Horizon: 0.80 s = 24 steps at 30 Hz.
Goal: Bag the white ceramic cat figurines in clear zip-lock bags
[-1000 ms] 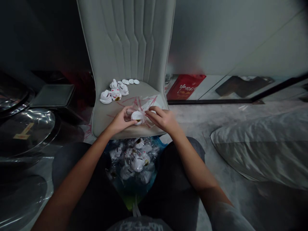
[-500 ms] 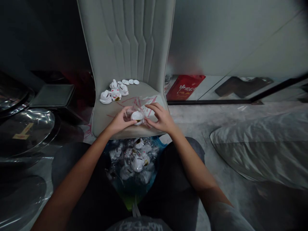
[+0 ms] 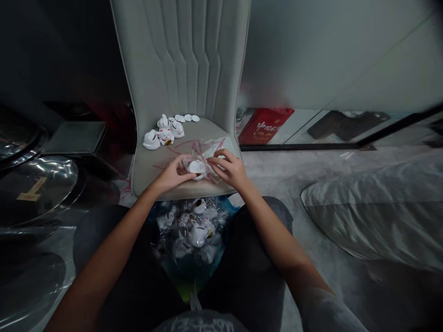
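A white cat figurine is being cupped by the left grip, with the fingers closed around it. Clear plastic film is being pinched by the right grip, which is partly closed just beside the figurine. Both grips are being held over a chair seat. Beyond the grips, more cat figurines and small white discs are being kept on the seat. Below the grips, wrapped figurines are being held between the legs.
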Available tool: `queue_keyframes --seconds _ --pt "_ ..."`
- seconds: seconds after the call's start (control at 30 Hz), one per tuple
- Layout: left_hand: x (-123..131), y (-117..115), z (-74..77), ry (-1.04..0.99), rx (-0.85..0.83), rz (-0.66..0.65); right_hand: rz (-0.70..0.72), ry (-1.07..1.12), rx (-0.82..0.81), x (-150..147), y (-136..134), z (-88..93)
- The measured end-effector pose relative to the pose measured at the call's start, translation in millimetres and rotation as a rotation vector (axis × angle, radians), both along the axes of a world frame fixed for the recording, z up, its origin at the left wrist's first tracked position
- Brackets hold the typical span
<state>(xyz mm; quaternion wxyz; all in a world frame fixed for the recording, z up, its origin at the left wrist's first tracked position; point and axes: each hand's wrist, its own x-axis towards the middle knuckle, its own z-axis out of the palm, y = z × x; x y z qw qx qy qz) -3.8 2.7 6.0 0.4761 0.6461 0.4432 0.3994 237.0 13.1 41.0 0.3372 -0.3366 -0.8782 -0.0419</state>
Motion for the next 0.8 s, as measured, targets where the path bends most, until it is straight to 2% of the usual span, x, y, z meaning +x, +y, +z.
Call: queue_keyframes --seconds 0.33,0.5,0.63,0.8 --pt "-1.0 1.1 -2.7 -0.109 -0.070 -0.030 -0.057 -0.079 -0.013 -5.4 -0.2 0.1" --pt "1.4 2.5 -5.8 -0.158 -0.050 -0.043 -0.044 -0.017 0.052 -6.5 -0.1 -1.3" --pt "-0.8 3.2 -7.3 -0.127 -0.043 -0.030 -0.035 0.014 0.004 -2.0 -0.2 0.9" --pt "-9.0 0.8 7.4 -0.032 0.132 0.063 0.051 0.153 -0.055 -2.5 -2.2 6.2"
